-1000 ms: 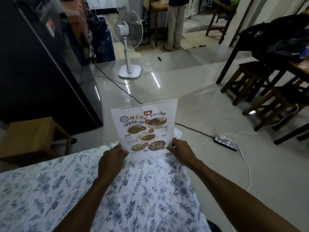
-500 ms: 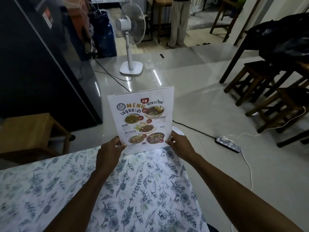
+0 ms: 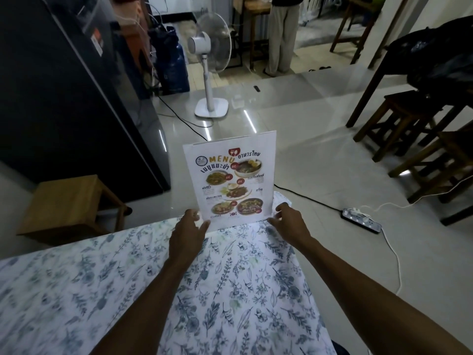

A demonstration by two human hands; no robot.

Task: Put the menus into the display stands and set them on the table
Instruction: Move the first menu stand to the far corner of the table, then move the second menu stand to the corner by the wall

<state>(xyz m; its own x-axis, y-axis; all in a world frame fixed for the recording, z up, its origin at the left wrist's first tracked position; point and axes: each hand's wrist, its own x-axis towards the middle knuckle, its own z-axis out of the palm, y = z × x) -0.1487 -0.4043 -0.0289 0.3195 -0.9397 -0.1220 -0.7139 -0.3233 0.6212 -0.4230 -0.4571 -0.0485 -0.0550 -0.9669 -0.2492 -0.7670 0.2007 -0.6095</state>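
Table (image 3: 107, 290) with the floral cloth fills the lower view; white fan (image 3: 210, 73) stands on the floor beyond. Menu stand (image 3: 231, 179) sits upright at the table's far edge, between my hands. My left hand (image 3: 188, 233) has fingers loosely spread, tips at the lower left corner. My right hand (image 3: 288, 221) is loosely open, fingertips near the lower right corner; contact unclear. Half a second ago both hands gripped the bottom edge tighter; now they're looser.

Floral-cloth table (image 3: 128, 290); menu stand (image 3: 231, 180) upright at far edge
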